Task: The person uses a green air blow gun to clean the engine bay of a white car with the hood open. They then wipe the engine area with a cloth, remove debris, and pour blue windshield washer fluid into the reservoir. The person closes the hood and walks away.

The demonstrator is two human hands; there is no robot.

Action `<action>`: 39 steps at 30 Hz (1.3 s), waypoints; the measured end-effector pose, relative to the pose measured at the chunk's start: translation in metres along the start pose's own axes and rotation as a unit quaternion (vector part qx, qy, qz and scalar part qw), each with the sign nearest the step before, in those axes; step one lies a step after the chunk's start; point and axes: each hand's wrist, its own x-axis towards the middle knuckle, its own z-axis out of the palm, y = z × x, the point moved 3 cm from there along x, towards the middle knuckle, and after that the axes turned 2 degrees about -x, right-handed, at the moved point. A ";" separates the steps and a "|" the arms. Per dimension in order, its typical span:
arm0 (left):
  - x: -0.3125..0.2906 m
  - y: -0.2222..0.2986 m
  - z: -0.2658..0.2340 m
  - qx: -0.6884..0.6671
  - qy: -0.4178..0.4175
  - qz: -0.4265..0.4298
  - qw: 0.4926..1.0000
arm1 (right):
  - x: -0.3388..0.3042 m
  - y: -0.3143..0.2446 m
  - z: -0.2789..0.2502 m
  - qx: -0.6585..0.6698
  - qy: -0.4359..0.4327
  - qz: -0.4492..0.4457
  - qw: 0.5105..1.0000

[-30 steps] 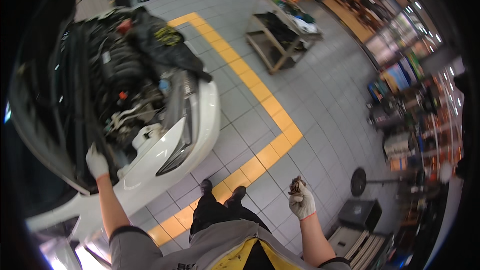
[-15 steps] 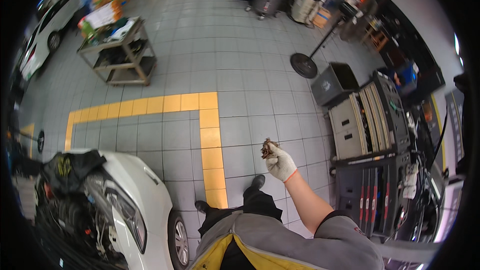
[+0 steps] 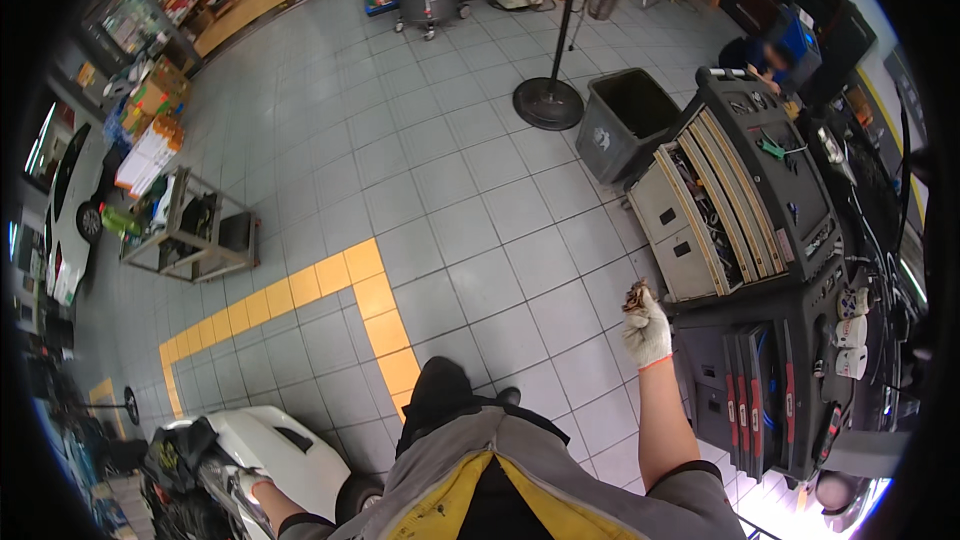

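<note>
My right hand [image 3: 648,335], in a white knit glove with an orange cuff, is closed on a crumpled brown bundle [image 3: 637,295]. Whether it is dry leaves or a dirty rag I cannot make out. It is held up at the end of my stretched arm, beside the tool cabinet [image 3: 690,250]. My left hand [image 3: 248,483], gloved too, hangs low by the headlight of the white car [image 3: 285,445]. Its fingers are too small and blurred to read. A dark cover [image 3: 180,452] lies over the car's open front.
A grey bin [image 3: 605,135] stands beyond the cabinet, with a round-based stand [image 3: 548,103] near it. At the left is a metal cart [image 3: 190,240]. Yellow tiles [image 3: 305,287] mark the grey floor [image 3: 480,230]. Another person [image 3: 762,58] is behind the cabinet.
My body has turned right and moved closer to the tool cabinet and bin. The right hand still holds the brown bundle. My left hand has come into view by the car.
</note>
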 end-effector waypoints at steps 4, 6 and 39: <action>-0.013 -0.216 0.050 0.570 -0.239 0.197 0.761 | 0.082 -0.077 0.024 0.030 -0.013 -0.048 0.998; -0.020 -0.349 0.054 0.592 -0.282 0.157 0.739 | 0.124 -0.109 0.041 0.002 0.003 -0.078 0.997; -0.814 -1.482 -0.934 0.686 -0.573 -0.280 -0.351 | 0.915 -0.395 0.252 0.390 -0.181 -0.179 0.885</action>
